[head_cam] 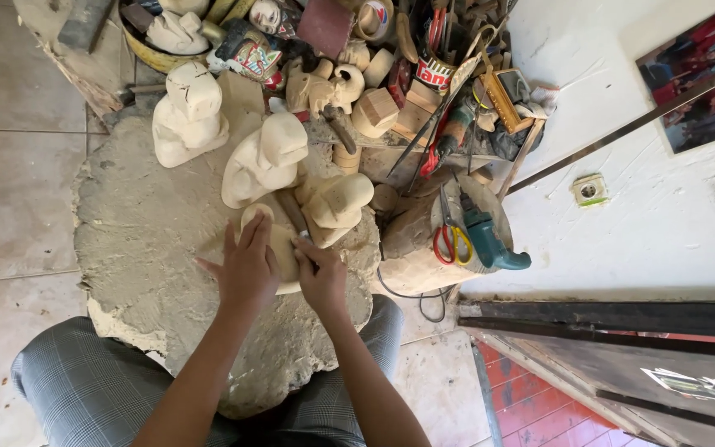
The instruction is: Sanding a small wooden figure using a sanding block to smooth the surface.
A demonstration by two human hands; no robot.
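A pale wooden carving [283, 248] is pinned flat on a rough grey work slab [142, 240] by the left hand [247, 269], fingers spread wide over it, while the right hand [321, 277] is closed around a dark-handled tool [294, 213] set against the piece. The carving is judged stiff, light and fairly dry to the touch, best held across its broad back, though most of it is hidden under the palms. Beyond, unfinished figures [262, 159], scissors [451, 240] and a drill [486, 236] are seen; the tool's tip cannot be made out.
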